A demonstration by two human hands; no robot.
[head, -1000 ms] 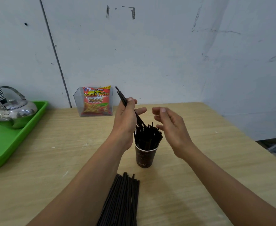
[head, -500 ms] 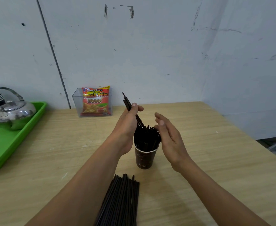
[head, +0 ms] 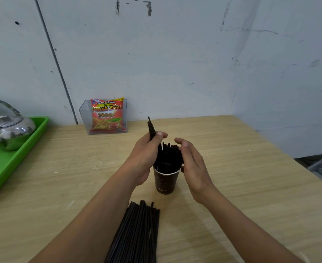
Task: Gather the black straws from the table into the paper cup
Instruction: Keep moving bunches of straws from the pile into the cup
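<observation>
A brown paper cup (head: 165, 182) stands mid-table, packed with upright black straws (head: 168, 155). My left hand (head: 146, 152) is at the cup's left side, pinching a few black straws (head: 151, 128) whose tops stick up above my thumb and whose lower ends go down into the cup. My right hand (head: 192, 162) is cupped against the right side of the straw bundle, fingers apart, gripping nothing. A pile of loose black straws (head: 137, 232) lies flat on the table in front of the cup, near the front edge.
A wooden table (head: 241, 186) meets the grey wall at the back. A clear plastic box with a red snack bag (head: 107, 116) stands at the back. A green tray (head: 13, 154) with a metal kettle (head: 8, 128) sits at left. The table's right edge drops off.
My left hand has lowered its few straws more steeply into the cup. My right hand has moved in from the right to rest against the straw bundle.
</observation>
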